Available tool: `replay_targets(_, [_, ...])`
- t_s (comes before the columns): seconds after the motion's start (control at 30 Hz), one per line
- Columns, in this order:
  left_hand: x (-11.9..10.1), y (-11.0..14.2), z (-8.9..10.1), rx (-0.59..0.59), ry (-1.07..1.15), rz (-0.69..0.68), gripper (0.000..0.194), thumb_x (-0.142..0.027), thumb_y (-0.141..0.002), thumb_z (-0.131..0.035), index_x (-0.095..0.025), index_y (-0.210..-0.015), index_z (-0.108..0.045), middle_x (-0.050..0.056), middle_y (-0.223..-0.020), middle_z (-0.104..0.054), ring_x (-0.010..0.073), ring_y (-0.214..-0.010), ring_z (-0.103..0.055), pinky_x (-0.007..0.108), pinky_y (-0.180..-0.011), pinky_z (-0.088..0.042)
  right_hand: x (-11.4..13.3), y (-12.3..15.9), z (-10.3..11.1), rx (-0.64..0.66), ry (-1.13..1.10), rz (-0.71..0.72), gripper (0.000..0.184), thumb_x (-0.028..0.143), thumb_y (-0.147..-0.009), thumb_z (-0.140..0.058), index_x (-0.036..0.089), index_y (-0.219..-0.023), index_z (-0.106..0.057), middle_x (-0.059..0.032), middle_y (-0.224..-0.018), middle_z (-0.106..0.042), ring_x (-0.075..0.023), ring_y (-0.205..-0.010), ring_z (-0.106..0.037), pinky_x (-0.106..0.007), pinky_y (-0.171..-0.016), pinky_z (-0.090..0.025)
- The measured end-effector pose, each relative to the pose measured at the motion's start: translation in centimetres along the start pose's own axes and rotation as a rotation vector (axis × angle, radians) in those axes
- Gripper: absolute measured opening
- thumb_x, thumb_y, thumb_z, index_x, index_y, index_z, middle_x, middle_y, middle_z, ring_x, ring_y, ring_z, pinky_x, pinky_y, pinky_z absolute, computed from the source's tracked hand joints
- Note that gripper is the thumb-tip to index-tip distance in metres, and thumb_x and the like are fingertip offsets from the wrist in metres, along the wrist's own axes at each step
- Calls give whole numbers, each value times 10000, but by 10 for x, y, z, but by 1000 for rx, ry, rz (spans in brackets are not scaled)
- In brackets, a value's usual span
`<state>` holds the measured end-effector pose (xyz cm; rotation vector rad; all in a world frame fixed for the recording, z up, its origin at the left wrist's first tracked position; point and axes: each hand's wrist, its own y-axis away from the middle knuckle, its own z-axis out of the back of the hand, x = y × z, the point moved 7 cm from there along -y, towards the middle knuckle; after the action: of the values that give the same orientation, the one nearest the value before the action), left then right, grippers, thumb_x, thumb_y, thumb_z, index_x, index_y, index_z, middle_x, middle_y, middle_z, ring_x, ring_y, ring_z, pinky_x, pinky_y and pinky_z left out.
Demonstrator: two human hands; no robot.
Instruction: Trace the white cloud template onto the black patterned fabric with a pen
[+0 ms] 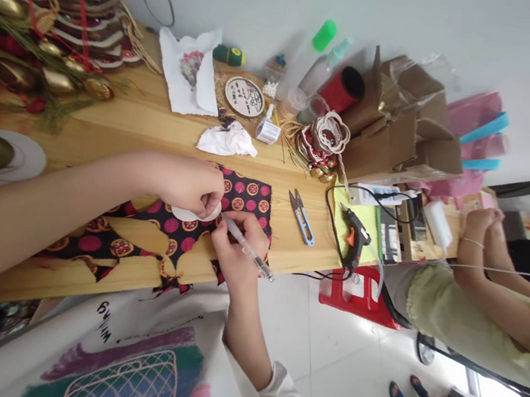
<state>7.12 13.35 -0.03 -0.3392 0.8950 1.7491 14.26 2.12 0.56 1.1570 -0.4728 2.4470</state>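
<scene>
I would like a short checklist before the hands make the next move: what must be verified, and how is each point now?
1. White flat round piece lying on the black fabric with pink and orange circles, under the left hand: ok.
2. Clear plastic pen gripped in the right hand, tip near the round piece's edge: ok.
3. Fabric uncut: not ok; curved cutouts show the wood beneath.
4. Blue-handled metal snips lying clear of the fabric: ok.
5. Black glue gun with orange trigger apart from the fabric: ok.
6. Line drawn around the round piece: cannot tell; hands hide much of its edge.
</scene>
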Motion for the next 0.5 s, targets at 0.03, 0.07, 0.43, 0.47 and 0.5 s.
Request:
replay_targets(0.03, [0, 0, -2, 48, 23, 19, 226, -59, -647, -530, -207, -597, -694, -13, -641, -623, 98, -540, -486, 223, -528, -300, -1, 1, 0, 6, -9, -2, 118, 306, -769, -565, 232, -811, -646, -3, -748, -713, -168, -705, -660, -292, -671, -525])
replay_targets(0.07, [0, 1, -4, 80, 41, 33, 225, -61, -659, -527, -203, -613, -696, -9, -648, -626, 103, -554, -493, 227, -532, -298, -2, 1, 0, 10, -20, -4, 112, 302, -763, -570, 231, -806, -646, 0, -734, -710, -169, -704, -658, -292, -669, -524])
replay_targets(0.43, [-12, 4, 3, 101, 32, 27, 195, -54, -649, -510, -179, -541, -613, -29, -515, -521, 104, -500, -386, 247, -522, -276, -11, 1, -3, -11, -68, -53, 147, 306, -764, -595, 217, -866, -653, -8, -751, -700, -165, -697, -650, -289, -647, -520])
replay_targets(0.47, [-13, 5, 4, 102, 37, 39, 195, -51, -647, -511, -177, -550, -623, -29, -521, -532, 103, -507, -401, 243, -533, -288, -11, 1, -3, -8, -68, -51, 146, 302, -762, -598, 218, -866, -653, -10, -757, -701, -167, -704, -651, -290, -648, -521])
replay_targets(0.5, [-13, 5, 5, 103, 42, 53, 196, -49, -647, -514, -175, -563, -637, -29, -528, -547, 103, -518, -420, 239, -547, -300, -11, 2, -3, -5, -68, -50, 140, 298, -758, -600, 218, -861, -653, -12, -761, -701, -169, -709, -652, -291, -649, -522])
